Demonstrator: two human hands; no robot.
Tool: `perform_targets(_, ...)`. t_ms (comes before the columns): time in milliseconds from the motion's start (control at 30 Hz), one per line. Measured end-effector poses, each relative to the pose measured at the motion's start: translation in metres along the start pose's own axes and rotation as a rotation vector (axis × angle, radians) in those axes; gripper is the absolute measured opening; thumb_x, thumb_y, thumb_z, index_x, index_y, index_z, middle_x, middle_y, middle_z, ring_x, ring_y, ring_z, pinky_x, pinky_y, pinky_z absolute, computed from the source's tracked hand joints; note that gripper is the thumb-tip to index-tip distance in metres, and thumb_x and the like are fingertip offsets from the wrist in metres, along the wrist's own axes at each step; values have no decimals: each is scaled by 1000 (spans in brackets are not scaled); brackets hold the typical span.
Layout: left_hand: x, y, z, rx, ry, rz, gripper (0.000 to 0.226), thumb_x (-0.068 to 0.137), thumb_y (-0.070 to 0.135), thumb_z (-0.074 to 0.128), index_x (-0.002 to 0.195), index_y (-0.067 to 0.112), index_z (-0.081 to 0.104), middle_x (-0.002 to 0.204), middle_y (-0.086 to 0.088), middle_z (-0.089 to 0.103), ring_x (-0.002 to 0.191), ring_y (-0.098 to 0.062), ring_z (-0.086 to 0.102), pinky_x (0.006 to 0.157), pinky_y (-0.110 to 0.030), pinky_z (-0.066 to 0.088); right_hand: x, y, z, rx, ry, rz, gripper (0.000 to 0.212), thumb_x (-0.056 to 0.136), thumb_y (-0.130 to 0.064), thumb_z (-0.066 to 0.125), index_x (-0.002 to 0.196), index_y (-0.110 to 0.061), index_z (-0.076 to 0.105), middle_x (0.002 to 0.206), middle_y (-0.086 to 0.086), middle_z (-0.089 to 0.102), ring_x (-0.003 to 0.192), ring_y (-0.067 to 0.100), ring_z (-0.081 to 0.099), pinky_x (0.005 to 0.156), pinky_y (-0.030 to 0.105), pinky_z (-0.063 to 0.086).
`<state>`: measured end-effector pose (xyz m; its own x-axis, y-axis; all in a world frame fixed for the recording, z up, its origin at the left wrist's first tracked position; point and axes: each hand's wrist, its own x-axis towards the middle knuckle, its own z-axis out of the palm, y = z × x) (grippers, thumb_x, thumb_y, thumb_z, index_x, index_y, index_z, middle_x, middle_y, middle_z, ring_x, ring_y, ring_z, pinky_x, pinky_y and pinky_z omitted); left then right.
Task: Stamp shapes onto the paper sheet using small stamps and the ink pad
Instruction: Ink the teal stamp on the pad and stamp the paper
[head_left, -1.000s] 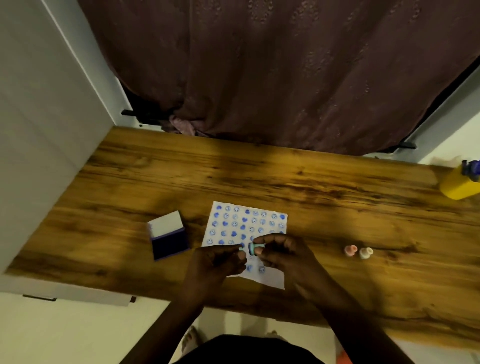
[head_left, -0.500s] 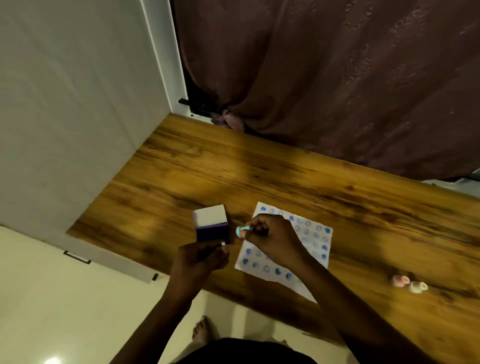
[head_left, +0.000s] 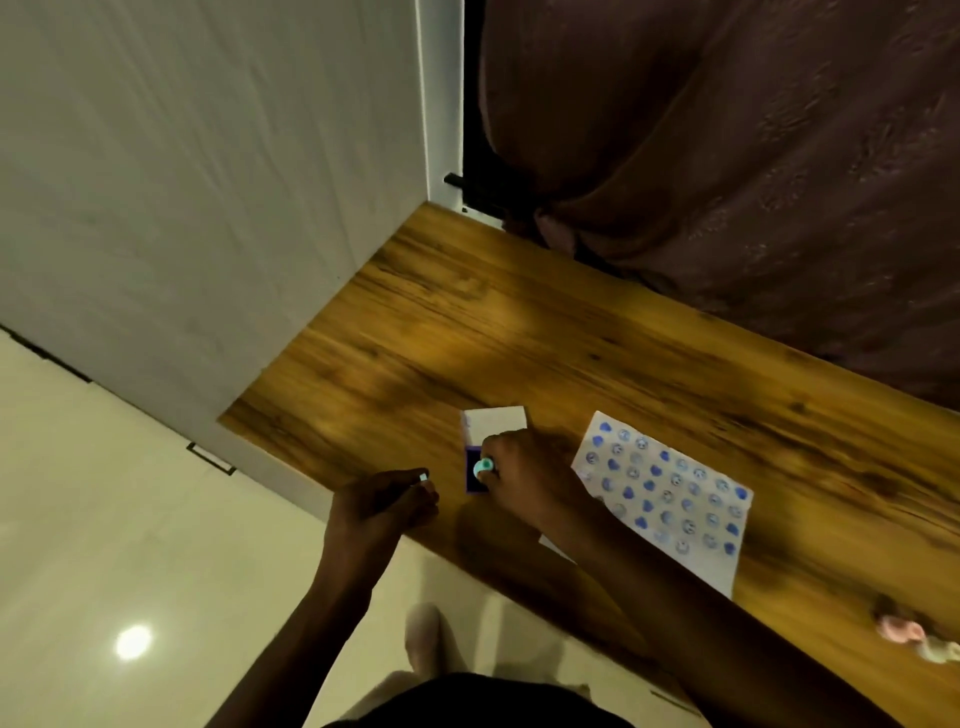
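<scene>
right hand (head_left: 524, 475): fingers closed on a small teal stamp (head_left: 483, 466), held over the ink pad (head_left: 475, 477); whether the stamp touches the ink is hard to tell.
ink pad: dark blue, mostly hidden under that hand; its white lid (head_left: 496, 425) stands open behind it.
left hand (head_left: 379, 512): near the surface (head_left: 467, 322) edge, fingers pinched on a tiny pale piece (head_left: 423, 475), too small to name.
paper (head_left: 670, 493): lies just right of the pad, covered in rows of blue prints; its near corner is hidden by the right forearm.
spare stamps (head_left: 917, 636): pink and white, far right, blurred, partly cut off by the frame.
curtain (head_left: 727, 156): hangs behind the surface.
</scene>
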<state>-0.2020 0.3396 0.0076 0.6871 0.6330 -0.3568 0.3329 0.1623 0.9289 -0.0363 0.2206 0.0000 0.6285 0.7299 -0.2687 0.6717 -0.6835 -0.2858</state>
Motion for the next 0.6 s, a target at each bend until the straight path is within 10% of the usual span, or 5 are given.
perform_targets(600, 16, 8, 5, 16, -91, 11, 19, 92, 16, 74, 109, 10, 80, 91, -8, 84, 88, -26, 81, 89, -50, 64, 6, -10, 2, -112, -42, 76, 28, 95, -22, 67, 121, -13, 62, 121, 11, 65, 111, 29, 65, 91, 37, 52)
